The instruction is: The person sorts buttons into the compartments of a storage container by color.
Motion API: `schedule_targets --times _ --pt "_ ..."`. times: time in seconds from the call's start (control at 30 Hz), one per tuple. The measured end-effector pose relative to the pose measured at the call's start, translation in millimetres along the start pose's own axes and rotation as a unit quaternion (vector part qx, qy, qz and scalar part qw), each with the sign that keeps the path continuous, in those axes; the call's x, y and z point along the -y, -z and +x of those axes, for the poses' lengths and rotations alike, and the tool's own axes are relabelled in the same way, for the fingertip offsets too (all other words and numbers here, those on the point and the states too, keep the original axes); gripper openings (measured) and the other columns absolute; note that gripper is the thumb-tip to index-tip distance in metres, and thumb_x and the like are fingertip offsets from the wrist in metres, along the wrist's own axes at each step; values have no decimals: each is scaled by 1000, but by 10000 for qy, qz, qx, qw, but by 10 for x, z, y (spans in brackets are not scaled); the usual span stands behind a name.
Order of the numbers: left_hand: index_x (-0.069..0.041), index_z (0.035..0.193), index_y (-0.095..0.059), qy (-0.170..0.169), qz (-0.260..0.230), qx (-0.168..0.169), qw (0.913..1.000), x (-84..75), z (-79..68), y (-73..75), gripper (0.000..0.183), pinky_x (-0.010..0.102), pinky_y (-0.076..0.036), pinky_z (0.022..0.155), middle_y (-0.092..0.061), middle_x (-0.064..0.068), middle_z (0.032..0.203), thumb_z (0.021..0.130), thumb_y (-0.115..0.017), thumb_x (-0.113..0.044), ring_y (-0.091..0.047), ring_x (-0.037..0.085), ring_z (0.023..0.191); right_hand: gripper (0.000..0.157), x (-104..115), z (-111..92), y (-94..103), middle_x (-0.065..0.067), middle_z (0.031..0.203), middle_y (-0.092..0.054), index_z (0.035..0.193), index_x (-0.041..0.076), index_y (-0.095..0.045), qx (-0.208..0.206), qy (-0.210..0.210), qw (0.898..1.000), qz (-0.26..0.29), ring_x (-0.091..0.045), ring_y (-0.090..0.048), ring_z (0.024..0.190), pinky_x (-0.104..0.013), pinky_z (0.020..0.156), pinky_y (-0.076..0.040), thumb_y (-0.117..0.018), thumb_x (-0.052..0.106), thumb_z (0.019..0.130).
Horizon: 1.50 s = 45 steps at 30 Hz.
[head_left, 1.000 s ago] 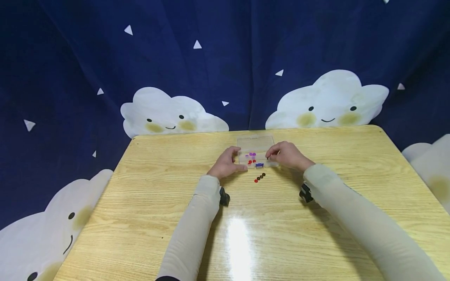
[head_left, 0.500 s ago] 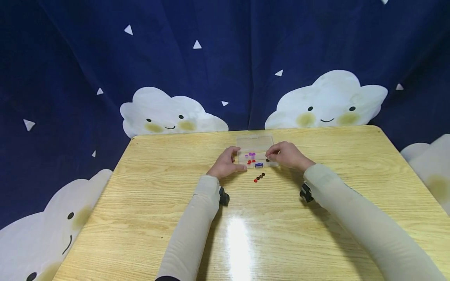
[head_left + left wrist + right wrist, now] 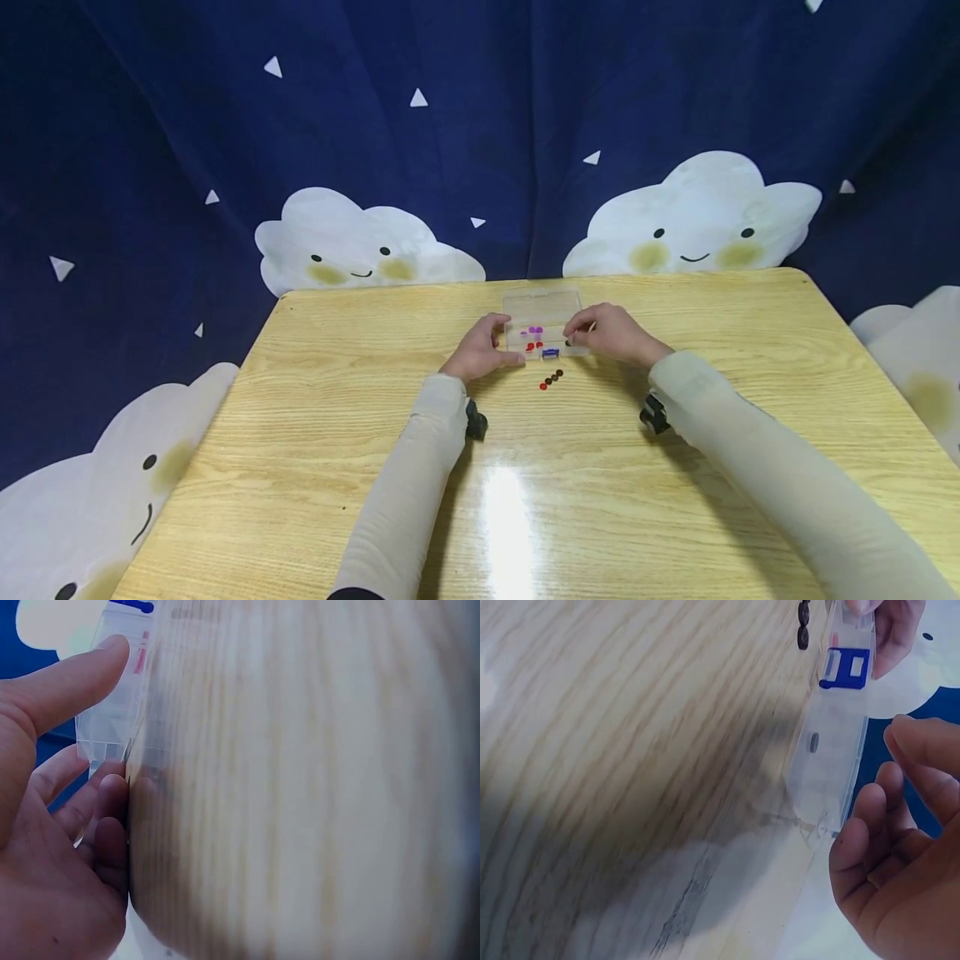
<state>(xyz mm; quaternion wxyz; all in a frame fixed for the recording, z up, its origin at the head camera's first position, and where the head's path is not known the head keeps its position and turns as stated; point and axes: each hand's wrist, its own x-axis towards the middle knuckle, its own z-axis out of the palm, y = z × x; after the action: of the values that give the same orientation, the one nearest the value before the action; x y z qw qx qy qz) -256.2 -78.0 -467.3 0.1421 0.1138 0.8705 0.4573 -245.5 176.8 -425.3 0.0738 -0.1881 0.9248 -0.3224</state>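
Observation:
A clear plastic case (image 3: 551, 305) with its lid raised sits near the table's far edge, a blue latch (image 3: 551, 353) on its front. My left hand (image 3: 480, 350) steadies the left end, thumb (image 3: 94, 675) at the front wall and fingers behind. Over the right end hovers my right hand (image 3: 617, 333), its fingers loosely bent with nothing visible between them. Below them one dark disc (image 3: 814, 742) shows through the case wall. Purple discs (image 3: 536, 331) and red discs (image 3: 531, 346) lie in the left part of the case.
In front of the case, a short slanting row holds a red disc (image 3: 543, 387) and several dark brown discs (image 3: 553, 378). The wooden table (image 3: 300, 433) ends just behind the case at a dark blue curtain (image 3: 480, 133) with clouds.
The dark disc at my right fingertips has dropped into the right part of the case. Both hands have stayed nearly in place; the head view has shifted slightly.

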Motion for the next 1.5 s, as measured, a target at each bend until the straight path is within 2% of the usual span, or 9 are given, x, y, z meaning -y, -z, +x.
schedule_targets --times 0.37,0.5,0.67,0.9,1.03,1.2,1.5 --pt "-15 149 -40 70 72 -58 9999 -15 1 -2 79 37 -41 89 -51 10 141 83 -82 -23 -46 23 104 14 211 -72 -117 -10 106 -75 96 7 -77 108 385 9992 70 -17 -57 83 -31 75 -45 -65 4 89" --pt "-15 149 -40 28 84 -58 9999 -25 -8 7 78 38 -42 90 -51 11 142 83 -81 -23 -46 24 105 11 288 -119 -209 -8 96 -73 94 7 -77 329 536 9978 204 -16 -54 80 -30 73 -45 -67 6 89" --pt "-14 149 -40 -16 88 -39 10000 -18 -2 16 79 38 -42 91 -51 11 142 83 -82 -23 -47 24 106 8 323 -155 -333 -3 79 -62 94 8 -77 622 699 9954 186 -13 -50 72 -29 70 -43 -70 8 89" --pt "-14 149 -41 -46 113 -24 9999 -12 11 15 78 38 -42 92 -51 11 141 83 -82 -23 -47 24 107 9 342 -173 -417 -2 79 -67 90 9 -77 647 940 9935 24 -11 -51 71 -28 70 -44 -70 4 86" --pt "-14 149 -41 -38 116 -25 9999 -13 16 11 78 37 -42 93 -51 11 142 83 -82 -22 -47 24 107 10 332 -174 -453 -1 82 -70 88 10 -78 658 949 9933 -67 -9 -52 72 -27 69 -45 -71 4 86" --pt "-14 149 -41 -12 70 -18 10000 -17 13 9 78 38 -42 92 -51 11 142 83 -82 -22 -47 24 107 10 323 -178 -484 0 80 -69 89 13 -78 750 707 9945 -207 -10 -51 70 -26 68 -43 -72 5 85" --pt "-12 149 -40 -11 49 -19 10000 -26 8 12 78 39 -42 97 -50 12 142 83 -81 -21 -47 25 110 11 309 -179 -523 0 81 -69 90 13 -78 654 708 9944 -430 -11 -51 71 -29 71 -46 -73 4 85"
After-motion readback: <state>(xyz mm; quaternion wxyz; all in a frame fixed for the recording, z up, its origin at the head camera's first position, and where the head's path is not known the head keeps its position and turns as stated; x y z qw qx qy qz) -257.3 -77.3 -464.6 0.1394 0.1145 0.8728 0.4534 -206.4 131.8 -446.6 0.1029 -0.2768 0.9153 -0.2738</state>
